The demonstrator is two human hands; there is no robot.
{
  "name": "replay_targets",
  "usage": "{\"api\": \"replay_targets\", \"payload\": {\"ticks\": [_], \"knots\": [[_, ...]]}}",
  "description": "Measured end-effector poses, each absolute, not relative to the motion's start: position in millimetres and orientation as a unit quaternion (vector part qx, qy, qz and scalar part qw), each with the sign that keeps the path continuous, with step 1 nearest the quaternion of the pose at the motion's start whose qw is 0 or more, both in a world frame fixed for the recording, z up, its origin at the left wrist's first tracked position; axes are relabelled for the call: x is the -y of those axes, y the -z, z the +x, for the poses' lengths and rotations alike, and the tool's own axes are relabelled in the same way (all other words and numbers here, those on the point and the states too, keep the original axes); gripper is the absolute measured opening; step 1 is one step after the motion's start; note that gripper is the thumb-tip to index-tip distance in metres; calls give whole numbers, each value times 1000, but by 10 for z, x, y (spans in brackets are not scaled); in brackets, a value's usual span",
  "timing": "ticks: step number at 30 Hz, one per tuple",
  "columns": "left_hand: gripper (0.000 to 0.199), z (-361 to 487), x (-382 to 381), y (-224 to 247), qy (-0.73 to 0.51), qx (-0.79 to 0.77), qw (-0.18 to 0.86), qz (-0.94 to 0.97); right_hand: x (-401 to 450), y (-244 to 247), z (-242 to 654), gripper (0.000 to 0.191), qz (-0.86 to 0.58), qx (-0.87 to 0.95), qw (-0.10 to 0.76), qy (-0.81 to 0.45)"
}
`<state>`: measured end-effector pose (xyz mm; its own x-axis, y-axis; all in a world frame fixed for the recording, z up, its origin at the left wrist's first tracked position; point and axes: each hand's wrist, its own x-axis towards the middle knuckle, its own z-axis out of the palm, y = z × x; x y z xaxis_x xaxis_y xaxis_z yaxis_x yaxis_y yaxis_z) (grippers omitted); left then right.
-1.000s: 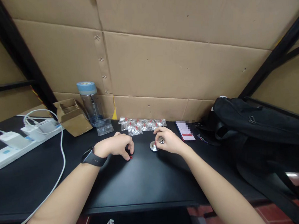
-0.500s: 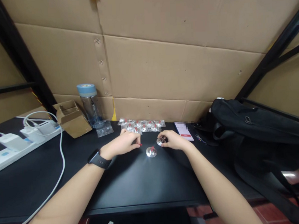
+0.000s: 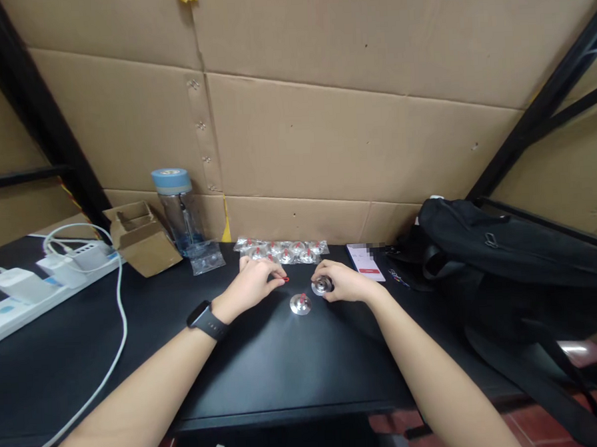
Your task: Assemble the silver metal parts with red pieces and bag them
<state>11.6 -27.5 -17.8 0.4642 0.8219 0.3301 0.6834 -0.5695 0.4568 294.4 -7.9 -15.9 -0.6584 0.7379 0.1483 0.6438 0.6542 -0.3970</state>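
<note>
Between the fingertips of my left hand (image 3: 257, 284) is a small red piece (image 3: 286, 279), held just above the black table (image 3: 286, 371). My right hand (image 3: 345, 282) grips a round silver metal disc (image 3: 322, 285) by its edge, tilted so that its ringed face shows. On the table between and in front of my hands lies another silver disc (image 3: 301, 305) with a red piece at its centre. Behind my left hand, several similar discs with red centres sit in clear plastic packets (image 3: 286, 254).
At the left are a white power strip (image 3: 85, 271) with cables, an open cardboard box (image 3: 147, 248), a blue-lidded bottle (image 3: 173, 203) and a clear plastic bag (image 3: 206, 258). A phone (image 3: 365, 263) and a black backpack (image 3: 520, 252) lie at the right.
My left hand has moved slightly right and up with the red piece, closer to the held disc. The disc in my right hand now shows more of its face.
</note>
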Motion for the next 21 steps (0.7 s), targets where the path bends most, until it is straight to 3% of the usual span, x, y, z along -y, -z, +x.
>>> {"api": "replay_targets", "payload": {"ticks": [5, 9, 14, 21], "knots": [[16, 139, 292, 184, -263, -449, 111, 847, 107, 126, 2930, 45, -405, 894, 144, -128], [16, 183, 328, 183, -293, -469, 87, 829, 151, 101, 2831, 35, -407, 867, 264, -111], [19, 252, 401, 118, -335, -497, 97, 795, 270, 123, 2577, 39, -350, 795, 430, -247], [17, 333, 462, 108, -379, -487, 69, 783, 402, 177, 2375, 45, -303, 750, 463, -361]]}}
